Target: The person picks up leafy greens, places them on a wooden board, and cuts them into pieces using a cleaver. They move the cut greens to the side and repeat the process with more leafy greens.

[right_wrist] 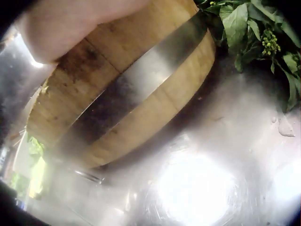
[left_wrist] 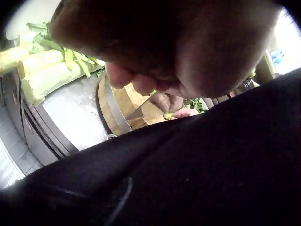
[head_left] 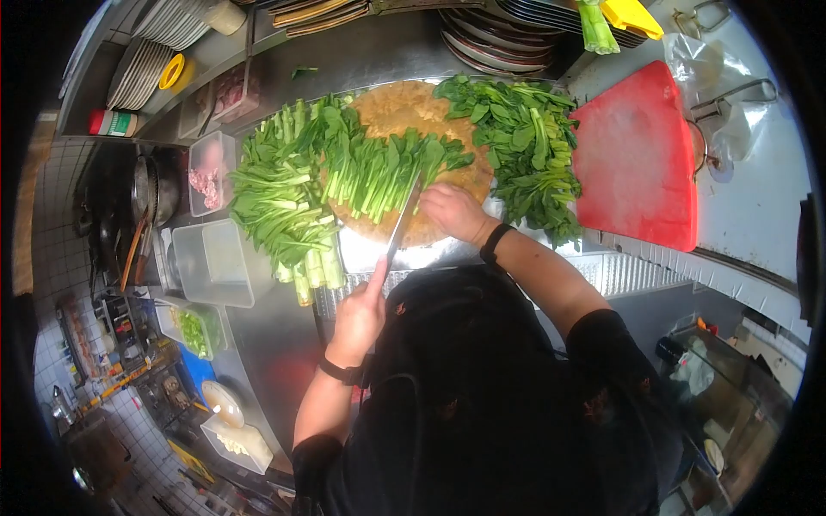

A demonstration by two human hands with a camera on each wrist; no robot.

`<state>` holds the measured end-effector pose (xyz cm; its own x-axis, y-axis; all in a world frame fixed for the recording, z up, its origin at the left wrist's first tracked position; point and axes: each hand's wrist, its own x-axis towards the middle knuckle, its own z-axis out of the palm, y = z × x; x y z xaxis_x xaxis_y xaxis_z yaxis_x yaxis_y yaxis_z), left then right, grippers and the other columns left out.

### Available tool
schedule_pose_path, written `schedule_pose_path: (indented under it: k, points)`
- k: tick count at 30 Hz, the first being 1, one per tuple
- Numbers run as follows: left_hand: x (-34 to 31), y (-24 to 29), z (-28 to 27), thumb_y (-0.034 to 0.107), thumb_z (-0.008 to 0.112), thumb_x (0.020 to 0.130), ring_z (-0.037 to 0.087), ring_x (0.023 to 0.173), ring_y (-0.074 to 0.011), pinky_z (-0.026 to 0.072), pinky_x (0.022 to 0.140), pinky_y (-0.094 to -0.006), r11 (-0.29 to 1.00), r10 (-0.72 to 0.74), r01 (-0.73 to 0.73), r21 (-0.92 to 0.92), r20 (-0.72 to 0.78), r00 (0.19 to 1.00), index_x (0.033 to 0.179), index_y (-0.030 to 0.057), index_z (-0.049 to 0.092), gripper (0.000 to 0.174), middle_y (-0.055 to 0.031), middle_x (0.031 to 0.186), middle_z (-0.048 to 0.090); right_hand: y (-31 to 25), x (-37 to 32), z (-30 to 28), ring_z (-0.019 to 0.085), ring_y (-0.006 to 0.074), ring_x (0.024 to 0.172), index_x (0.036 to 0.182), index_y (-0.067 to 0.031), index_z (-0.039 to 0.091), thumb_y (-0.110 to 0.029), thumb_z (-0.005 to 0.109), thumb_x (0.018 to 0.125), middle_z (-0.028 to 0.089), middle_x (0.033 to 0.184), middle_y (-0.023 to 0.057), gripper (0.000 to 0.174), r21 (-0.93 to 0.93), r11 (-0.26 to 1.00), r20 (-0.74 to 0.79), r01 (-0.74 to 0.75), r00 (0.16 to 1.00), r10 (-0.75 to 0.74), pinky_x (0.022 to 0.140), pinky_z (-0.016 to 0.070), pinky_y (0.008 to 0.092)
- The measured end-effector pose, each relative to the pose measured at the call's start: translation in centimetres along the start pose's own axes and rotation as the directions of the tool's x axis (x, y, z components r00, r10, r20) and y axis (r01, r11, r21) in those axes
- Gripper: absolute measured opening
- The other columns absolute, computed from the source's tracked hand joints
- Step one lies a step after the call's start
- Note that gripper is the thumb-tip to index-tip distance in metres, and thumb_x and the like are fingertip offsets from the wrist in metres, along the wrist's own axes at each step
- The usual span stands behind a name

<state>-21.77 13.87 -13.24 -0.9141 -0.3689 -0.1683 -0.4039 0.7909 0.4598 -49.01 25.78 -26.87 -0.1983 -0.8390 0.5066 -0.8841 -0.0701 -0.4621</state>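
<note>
In the head view my left hand (head_left: pixel 360 314) grips a long-bladed knife (head_left: pixel 402 225) by its handle. Its blade slants up across the round wooden chopping block (head_left: pixel 404 230). My right hand (head_left: pixel 452 209) is over the block just right of the blade, fingers curled; the left wrist view shows a stalk end (left_wrist: pixel 168 116) at them. Cut choy sum (head_left: pixel 370 181) lies in a row left of the knife. In the left wrist view the fist of my left hand (left_wrist: pixel 155 47) fills the top. The right wrist view shows the block's banded side (right_wrist: pixel 141 84) below my right hand (right_wrist: pixel 75 23).
More choy sum is piled left (head_left: pixel 275 198) and right (head_left: pixel 533 155) of the block. A red cutting board (head_left: pixel 637 163) lies at the right. Plastic tubs, including a see-through one (head_left: pixel 211 262), line the left counter. Stacked plates (head_left: pixel 495 43) stand at the back.
</note>
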Motion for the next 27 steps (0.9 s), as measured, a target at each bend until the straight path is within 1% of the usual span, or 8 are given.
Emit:
schedule_pose_path:
  k: [6,11,15,17,19,23,25,27]
  points:
    - [0.6,-1.0,0.7,-0.003,0.063,0.094,0.069,0.071,-0.0433,0.0545,0.067,-0.0539,0.999,-0.002,0.003,-0.037,0.025,1.000,0.164,0.0178,0.043,0.076,-0.0232,0.078,0.067,0.2,0.1,-0.1,0.065,0.0277,0.112,0.106,-0.0029,0.070,-0.008,0.068,0.081,0.069,0.109,0.0072,0.025,-0.019,1.000,0.008,0.025,1.000,-0.025,0.096,0.0569,0.0393]
    - [2.0,-1.2,1.1,-0.003,0.062,0.092,0.070,0.069,-0.0418,0.0557,0.064,-0.0532,0.999,-0.004,0.007,-0.040,0.076,0.997,0.166,0.0174,0.038,0.081,-0.0223,0.083,0.070,0.2,0.1,-0.3,0.067,0.0295,0.114,0.106,-0.0034,0.073,-0.008,0.069,0.081,0.072,0.115,0.0100,0.026,-0.007,1.000,0.031,0.014,0.999,-0.014,0.099,0.0575,0.0410]
    - [3.7,-1.2,2.2,-0.003,0.060,0.092,0.070,0.070,-0.0415,0.0556,0.065,-0.0533,1.000,0.002,-0.003,0.008,0.078,0.997,0.166,0.0159,0.038,0.080,-0.0223,0.084,0.071,0.4,-0.2,0.4,0.066,0.0286,0.116,0.106,-0.0044,0.073,-0.010,0.069,0.081,0.072,0.116,0.0091,0.026,0.013,0.999,0.035,-0.038,0.999,0.038,0.101,0.0572,0.0410]
    - [3.7,-2.2,2.8,-0.004,0.059,0.093,0.070,0.073,-0.0415,0.0557,0.067,-0.0524,0.996,0.067,-0.068,-0.061,-0.019,0.998,0.166,0.0148,0.039,0.078,-0.0230,0.086,0.071,0.7,-0.3,0.7,0.066,0.0265,0.113,0.104,-0.0032,0.070,-0.011,0.067,0.081,0.070,0.111,0.0067,0.025,-0.058,0.996,0.007,0.068,0.998,-0.068,0.096,0.0575,0.0382]
    - [3.3,-2.2,2.4,-0.006,0.060,0.094,0.070,0.074,-0.0418,0.0550,0.068,-0.0506,0.992,0.078,-0.082,-0.099,-0.048,0.996,0.165,0.0127,0.040,0.076,-0.0240,0.087,0.070,0.4,-0.4,0.5,0.066,0.0268,0.116,0.104,-0.0035,0.070,-0.013,0.067,0.082,0.071,0.114,0.0070,0.023,-0.101,0.994,-0.018,0.039,0.999,-0.041,0.097,0.0573,0.0385]
    - [1.3,-2.2,1.6,-0.004,0.060,0.098,0.069,0.071,-0.0393,0.0542,0.066,-0.0487,0.998,0.054,-0.057,-0.039,-0.084,0.995,0.165,0.0117,0.041,0.071,-0.0240,0.082,0.068,0.1,-0.9,0.0,0.065,0.0277,0.119,0.109,-0.0055,0.072,-0.013,0.068,0.085,0.071,0.117,0.0076,0.025,-0.011,1.000,-0.020,0.021,1.000,-0.021,0.101,0.0559,0.0400]
    - [1.3,-2.0,1.5,-0.004,0.060,0.098,0.068,0.068,-0.0384,0.0539,0.065,-0.0482,0.991,0.113,-0.120,-0.055,-0.122,0.986,0.165,0.0114,0.041,0.071,-0.0229,0.078,0.066,-0.5,-1.4,-1.6,0.064,0.0280,0.119,0.111,-0.0064,0.072,-0.013,0.068,0.086,0.071,0.118,0.0075,0.026,0.025,1.000,-0.037,0.014,0.999,-0.013,0.101,0.0555,0.0405]
    - [1.2,-1.9,1.6,-0.003,0.061,0.099,0.067,0.067,-0.0383,0.0538,0.065,-0.0482,0.986,0.132,-0.142,-0.083,-0.111,0.985,0.165,0.0110,0.041,0.071,-0.0221,0.076,0.065,-1.2,-3.0,-4.1,0.064,0.0290,0.118,0.115,-0.0076,0.073,-0.012,0.067,0.087,0.071,0.118,0.0074,0.028,-0.030,0.994,-0.070,-0.108,0.992,0.106,0.102,0.0546,0.0413]
